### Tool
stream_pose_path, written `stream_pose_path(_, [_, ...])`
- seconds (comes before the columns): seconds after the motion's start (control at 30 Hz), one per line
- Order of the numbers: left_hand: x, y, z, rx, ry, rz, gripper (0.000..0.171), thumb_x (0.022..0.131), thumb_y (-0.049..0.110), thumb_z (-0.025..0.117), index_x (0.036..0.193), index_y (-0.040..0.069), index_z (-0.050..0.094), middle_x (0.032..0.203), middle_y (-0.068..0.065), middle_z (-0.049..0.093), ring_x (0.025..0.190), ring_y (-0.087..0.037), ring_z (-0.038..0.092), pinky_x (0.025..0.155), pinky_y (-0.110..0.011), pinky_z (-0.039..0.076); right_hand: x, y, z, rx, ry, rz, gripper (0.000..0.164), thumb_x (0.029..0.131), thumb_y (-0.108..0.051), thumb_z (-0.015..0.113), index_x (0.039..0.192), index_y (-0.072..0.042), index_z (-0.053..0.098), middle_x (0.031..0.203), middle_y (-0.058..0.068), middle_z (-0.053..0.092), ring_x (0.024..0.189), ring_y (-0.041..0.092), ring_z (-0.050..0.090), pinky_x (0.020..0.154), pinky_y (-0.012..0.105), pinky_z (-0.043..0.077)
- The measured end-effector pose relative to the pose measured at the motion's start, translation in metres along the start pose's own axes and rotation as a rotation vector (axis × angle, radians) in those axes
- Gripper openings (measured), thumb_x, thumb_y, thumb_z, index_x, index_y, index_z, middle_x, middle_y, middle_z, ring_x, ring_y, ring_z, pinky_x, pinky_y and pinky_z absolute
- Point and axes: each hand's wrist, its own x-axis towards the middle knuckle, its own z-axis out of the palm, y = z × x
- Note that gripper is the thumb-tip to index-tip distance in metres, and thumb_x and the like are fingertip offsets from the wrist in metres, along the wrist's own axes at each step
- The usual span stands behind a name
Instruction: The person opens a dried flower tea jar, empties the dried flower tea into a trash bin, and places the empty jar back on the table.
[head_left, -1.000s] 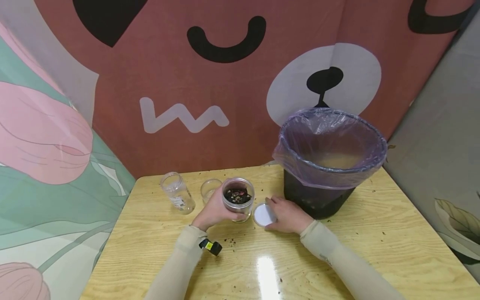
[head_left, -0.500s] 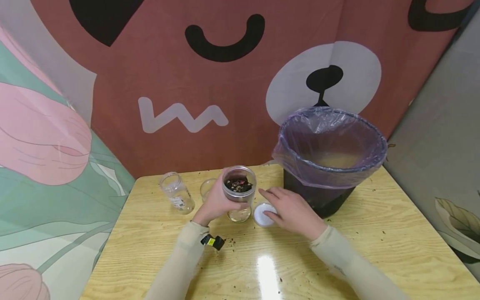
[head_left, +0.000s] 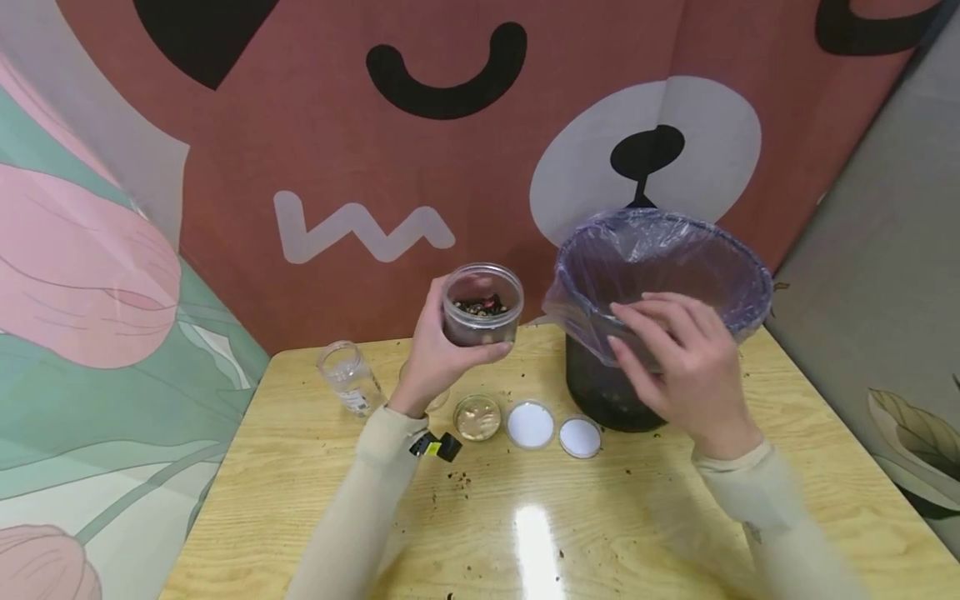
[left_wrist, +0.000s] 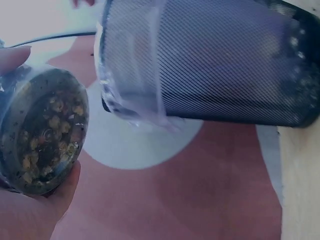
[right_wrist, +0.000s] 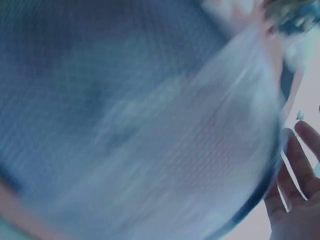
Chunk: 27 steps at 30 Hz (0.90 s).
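My left hand (head_left: 438, 354) grips a clear jar (head_left: 483, 333) off the table, tilted, its open mouth showing dark dried bits with reddish pieces. In the left wrist view, pale yellowish pieces press against the jar's bottom (left_wrist: 47, 130). My right hand (head_left: 686, 375) is raised in front of the bin's near rim, fingers spread and holding nothing. Behind it stands the black mesh bin (head_left: 611, 392), lined with a thin purple plastic bag (head_left: 581, 321). Below the jar lie a round gold-coloured piece (head_left: 477, 417) and two white round lids, a larger one (head_left: 531, 424) and a smaller one (head_left: 581, 437).
A clear labelled jar (head_left: 352, 383) leans at the left of the wooden table (head_left: 300, 500). Another clear round piece (head_left: 438, 398) is partly hidden behind my left wrist. Dark crumbs (head_left: 459, 482) are scattered on the tabletop. A printed cloth (head_left: 360, 308) hangs behind.
The jar in my left hand has risen off the table, uncovering the gold-coloured piece. My right hand has left the white lids and moved up and right to the bin's rim.
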Motion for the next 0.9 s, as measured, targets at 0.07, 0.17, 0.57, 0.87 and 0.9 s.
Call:
stream_pose_path(0.07, [0.005, 0.006, 0.003, 0.009, 0.003, 0.013, 0.090, 0.071, 0.007, 0.094, 0.145, 0.026, 0.048, 0.140, 0.003, 0.058, 0.129, -0.017, 0.056, 0.111, -0.041, 0.047, -0.001, 0.016, -0.006, -0.051, 0.042, 0.051, 0.043, 0.101, -0.041, 0.060, 0.107, -0.002, 0.079, 0.096, 0.023, 0.072, 0.094, 0.046, 0.065, 0.082, 0.059, 0.050])
stream_pose_path(0.17, [0.014, 0.012, 0.010, 0.027, 0.021, 0.041, 0.089, 0.070, 0.009, 0.095, 0.145, 0.025, 0.050, 0.139, 0.002, 0.058, 0.128, -0.016, 0.056, 0.110, -0.040, 0.048, -0.008, 0.036, -0.012, -0.106, 0.066, 0.111, 0.054, 0.103, -0.049, 0.055, 0.102, -0.001, 0.079, 0.091, 0.023, 0.072, 0.089, 0.046, 0.064, 0.078, 0.062, 0.048])
stream_pose_path(0.57, [0.036, 0.020, 0.044, -0.097, 0.028, 0.098, 0.093, 0.072, 0.001, 0.092, 0.146, 0.023, 0.040, 0.141, -0.001, 0.059, 0.127, -0.018, 0.060, 0.106, -0.041, 0.052, -0.030, 0.061, -0.015, -0.073, -0.014, 0.064, 0.064, 0.107, -0.050, 0.048, 0.066, -0.001, 0.053, 0.060, 0.013, 0.048, 0.057, 0.034, 0.040, 0.058, 0.046, 0.029])
stream_pose_path(0.87, [0.046, 0.022, 0.065, 0.036, 0.118, 0.124, 0.090, 0.073, 0.016, 0.095, 0.148, 0.031, 0.049, 0.139, 0.005, 0.055, 0.126, -0.011, 0.051, 0.104, -0.041, 0.049, -0.028, 0.059, -0.017, -0.046, -0.058, 0.065, 0.065, 0.106, -0.055, 0.048, 0.064, -0.004, 0.045, 0.059, 0.008, 0.041, 0.058, 0.029, 0.035, 0.065, 0.047, 0.029])
stream_pose_path(0.9, [0.047, 0.023, 0.067, 0.054, 0.128, 0.128, 0.090, 0.073, 0.018, 0.095, 0.149, 0.032, 0.049, 0.139, 0.005, 0.054, 0.126, -0.010, 0.050, 0.104, -0.040, 0.048, -0.028, 0.059, -0.017, -0.046, -0.061, 0.066, 0.065, 0.106, -0.054, 0.048, 0.064, -0.004, 0.045, 0.059, 0.008, 0.040, 0.058, 0.028, 0.035, 0.065, 0.047, 0.029])
